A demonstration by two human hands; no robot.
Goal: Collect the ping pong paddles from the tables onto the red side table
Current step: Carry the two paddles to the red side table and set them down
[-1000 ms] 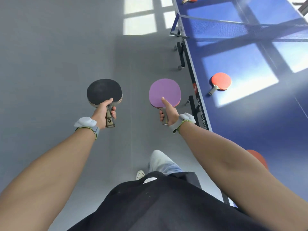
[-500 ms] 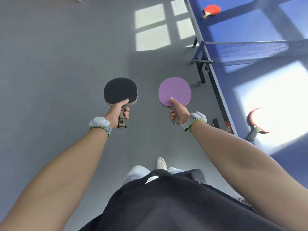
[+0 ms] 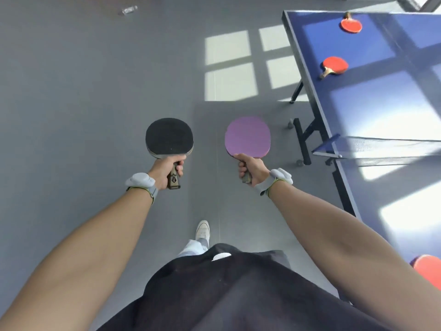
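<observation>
Two paddles are in our hands, held out over the grey floor [image 3: 71, 96]. Our left hand [image 3: 164, 172] grips the handle of the black paddle [image 3: 169, 137], its fingers [image 3: 180, 166] clamped round the grip and the blade pointing toward twelve o'clock. Our right hand [image 3: 251, 172] holds the purple paddle [image 3: 248, 137] the same way, fingers curled tight on the handle, one digit lying along the lower edge of the blade. The two blades sit level with each other, side by side and apart. Each wrist wears a pale grey band, the left band [image 3: 139, 181] and the right band [image 3: 281, 176]. At two o'clock from our hands stands the blue surface [image 3: 372, 96], its long edge running from about one o'clock down to four. Three more paddles lie on it. The far red paddle [image 3: 350, 25] is near the corner at one o'clock. The middle red paddle [image 3: 335, 65] is a little nearer, its handle aimed toward eight o'clock. The near red paddle [image 3: 428, 271] is at four o'clock, cut off by the frame edge beside our right forearm. The net [image 3: 386, 145] crosses the surface at three o'clock. One white shoe [image 3: 202, 230] shows at six o'clock, above our dark shirt. A small clear object [image 3: 127, 10] lies on the floor at eleven o'clock, too blurred to identify.
</observation>
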